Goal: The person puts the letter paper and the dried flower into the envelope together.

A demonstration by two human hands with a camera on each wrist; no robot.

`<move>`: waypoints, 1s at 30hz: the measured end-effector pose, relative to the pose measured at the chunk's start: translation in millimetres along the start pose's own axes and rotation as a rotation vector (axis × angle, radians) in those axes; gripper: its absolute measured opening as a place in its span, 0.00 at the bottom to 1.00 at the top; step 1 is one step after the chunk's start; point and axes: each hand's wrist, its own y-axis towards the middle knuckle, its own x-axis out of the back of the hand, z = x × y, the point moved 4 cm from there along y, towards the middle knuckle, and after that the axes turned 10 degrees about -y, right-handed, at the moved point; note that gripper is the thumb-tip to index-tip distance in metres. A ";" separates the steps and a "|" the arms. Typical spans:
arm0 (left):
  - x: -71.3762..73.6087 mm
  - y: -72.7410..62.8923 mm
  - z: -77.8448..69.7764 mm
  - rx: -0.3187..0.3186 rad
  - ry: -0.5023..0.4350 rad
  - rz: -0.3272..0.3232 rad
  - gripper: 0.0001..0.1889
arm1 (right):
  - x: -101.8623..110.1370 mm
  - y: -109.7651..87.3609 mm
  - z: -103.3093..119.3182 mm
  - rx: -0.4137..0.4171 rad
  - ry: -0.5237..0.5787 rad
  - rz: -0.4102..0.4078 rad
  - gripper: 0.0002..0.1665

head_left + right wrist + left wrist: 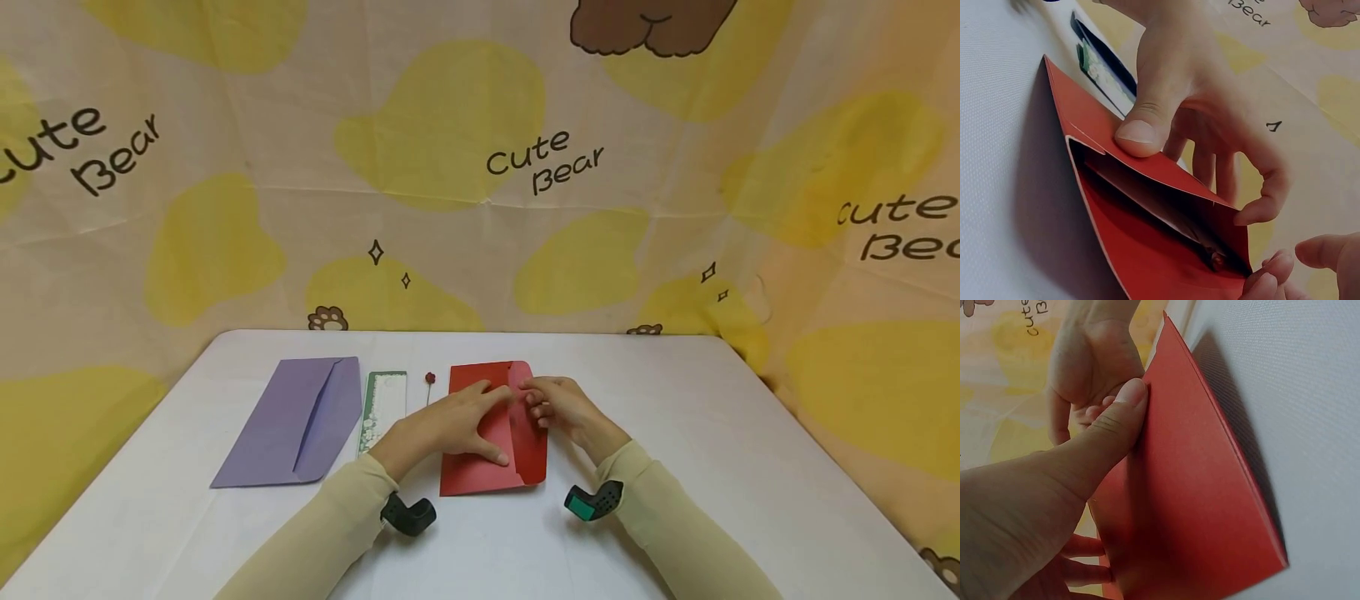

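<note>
A red envelope [480, 479] is tilted up off the white table, its mouth spread wide. Across its front lies my left hand [457, 421], gripping it with the thumb on the front panel and the other fingers round the far edge. Inside the mouth, the right wrist view shows a pale card [1154, 203] and a small dark-red flower head [1214, 257]. At the envelope's upper right edge is my right hand [566, 408]. Its loosely bent fingers touch the edge near the corner; no pinch shows.
Left of the red envelope lie a purple envelope [277, 417] with its flap raised, a white card with a green floral border [386, 396] and a red flower on a thin stem [430, 379]. A patterned cloth [450, 125] hangs behind the white table [675, 392].
</note>
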 end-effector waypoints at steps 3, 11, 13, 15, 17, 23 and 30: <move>-0.6 0.5 0.6 0.002 -0.002 0.003 0.49 | 2.4 -0.5 1.0 -0.010 -0.014 -0.018 0.23; -0.1 3.7 0.3 -0.014 0.019 -0.006 0.48 | 11.9 -0.7 6.6 -0.019 -0.022 -0.066 0.25; -0.4 3.2 0.6 -0.008 0.016 -0.001 0.49 | 12.8 -0.7 7.1 -0.019 -0.026 -0.061 0.25; -0.8 2.2 1.2 0.001 0.013 0.001 0.49 | 12.6 -0.8 7.8 -0.011 -0.028 -0.053 0.26; -1.2 1.3 1.2 0.006 0.011 0.002 0.49 | 13.1 -1.3 7.8 -0.006 -0.024 -0.050 0.26; -2.8 0.7 1.2 -0.005 0.014 -0.004 0.49 | 13.5 -4.0 9.4 0.000 -0.031 -0.055 0.28; -1.5 1.0 -0.9 -0.012 0.025 -0.010 0.47 | 15.9 -3.2 10.2 -0.014 -0.054 -0.064 0.27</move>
